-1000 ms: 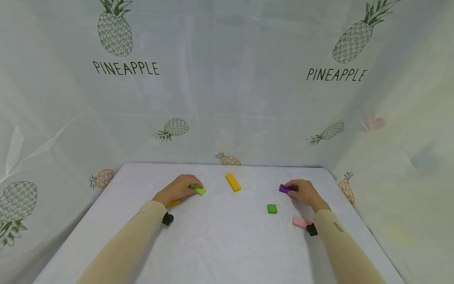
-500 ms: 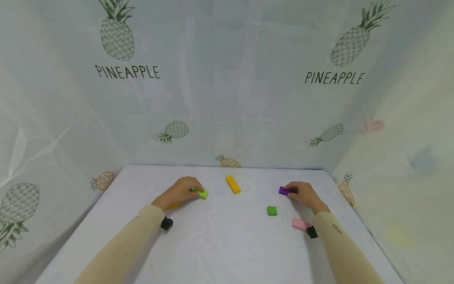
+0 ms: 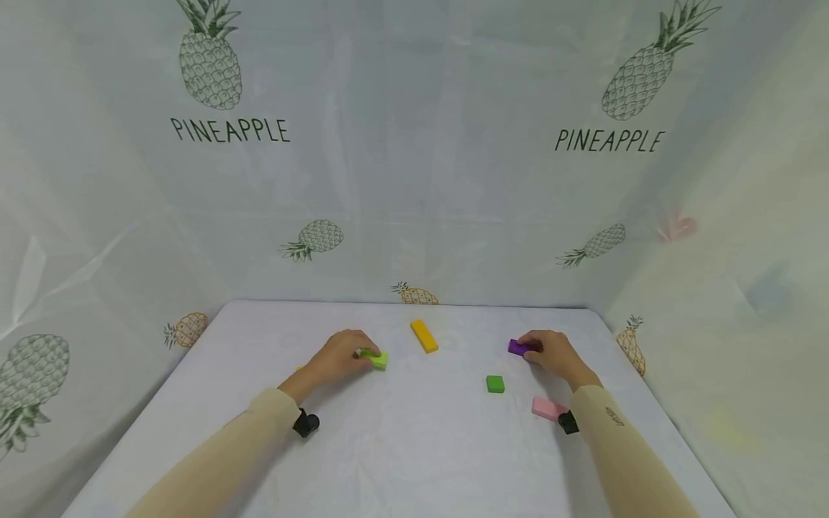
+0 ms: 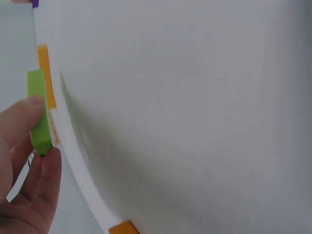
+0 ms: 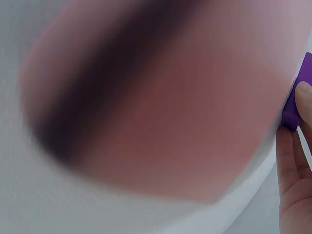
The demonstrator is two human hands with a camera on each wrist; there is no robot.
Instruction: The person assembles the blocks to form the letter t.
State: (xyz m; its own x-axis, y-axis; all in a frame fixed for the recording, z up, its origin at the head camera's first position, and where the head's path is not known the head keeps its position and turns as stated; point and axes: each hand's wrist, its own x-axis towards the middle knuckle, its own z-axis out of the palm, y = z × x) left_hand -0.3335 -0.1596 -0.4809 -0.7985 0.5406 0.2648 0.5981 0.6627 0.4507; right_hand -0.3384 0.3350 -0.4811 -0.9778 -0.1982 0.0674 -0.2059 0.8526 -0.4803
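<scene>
Lime-green block (image 3: 378, 360), purple block (image 3: 517, 348): each pinched in one hand.
Left hand (image 3: 342, 355) holds the first, right hand (image 3: 554, 353) the second, forearms (image 3: 220, 455) extended; yellow block (image 3: 424, 336) lies ahead-right of left fingertips (image 4: 52, 165).

The left hand (image 3: 342, 356) has carried the lime-green block (image 3: 379, 361) rightward and slightly nearer the person, its wrist now hiding all but a sliver of the orange block (image 3: 299, 368) that earlier showed beside it.

Pink block (image 3: 547, 409) partly hidden, purple block (image 5: 292, 111) cropped by right wrist view's edge
</scene>
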